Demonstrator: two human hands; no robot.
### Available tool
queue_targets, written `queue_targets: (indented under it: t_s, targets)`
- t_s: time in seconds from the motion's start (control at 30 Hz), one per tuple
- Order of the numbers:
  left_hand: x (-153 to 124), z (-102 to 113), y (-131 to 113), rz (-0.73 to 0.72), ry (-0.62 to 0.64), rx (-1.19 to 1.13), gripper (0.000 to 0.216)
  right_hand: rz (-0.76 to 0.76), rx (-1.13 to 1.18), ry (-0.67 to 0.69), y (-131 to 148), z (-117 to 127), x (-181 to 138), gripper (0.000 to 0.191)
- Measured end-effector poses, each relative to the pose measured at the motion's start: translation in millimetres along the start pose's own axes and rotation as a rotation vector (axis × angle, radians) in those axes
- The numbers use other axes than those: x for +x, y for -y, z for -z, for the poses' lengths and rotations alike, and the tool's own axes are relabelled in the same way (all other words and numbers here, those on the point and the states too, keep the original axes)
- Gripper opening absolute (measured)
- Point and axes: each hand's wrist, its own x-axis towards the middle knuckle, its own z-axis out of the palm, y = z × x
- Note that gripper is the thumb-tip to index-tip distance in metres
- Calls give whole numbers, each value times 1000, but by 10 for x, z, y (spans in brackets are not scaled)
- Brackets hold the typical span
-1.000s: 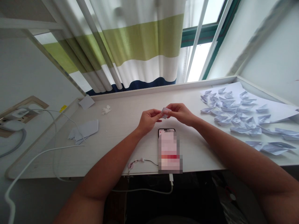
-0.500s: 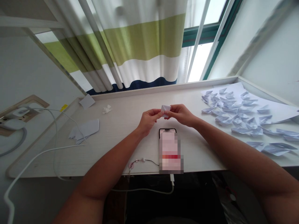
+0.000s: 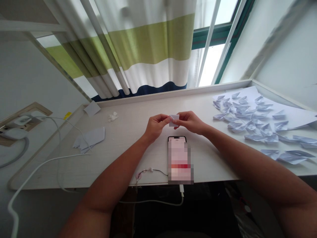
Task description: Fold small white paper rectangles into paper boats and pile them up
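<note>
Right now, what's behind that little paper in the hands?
The white desk shows around the small folded paper, pinched by the left hand and right hand. Anything directly behind it is covered, so I can't tell.

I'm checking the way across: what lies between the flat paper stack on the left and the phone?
In the head view, the left forearm crosses between the paper stack and the phone; a beaded strap lies nearer the phone.
</note>
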Motion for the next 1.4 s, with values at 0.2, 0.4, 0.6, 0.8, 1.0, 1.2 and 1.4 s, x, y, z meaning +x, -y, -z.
queue_targets:
  t_s: [0.2,0.4,0.6,0.8,1.0,1.2,1.4]
  targets:
    - [-25,-35,-6,25,8,-33,37,57,-32,43,41,41,-14,46]
    - [-7,-10,6,84,7,-25,41,80,-167,-62,-10,25,6,52]
    - [-16,-9,-17,91,25,-98,41,92,-271,-125,-8,52,-17,45]
    - [-13,19,-24,88,33,-119,46,137,-188,-65,-42,56,-7,34]
    - [11,60,-19,147,48,-164,59,238,-299,-79,-12,85,2,23]
    - [4,52,17,184,75,-177,46,230,-375,0,10,155,-4,18]
    - [-30,21,-7,105,106,-115,41,211,-276,-66,-15,138,17,30]
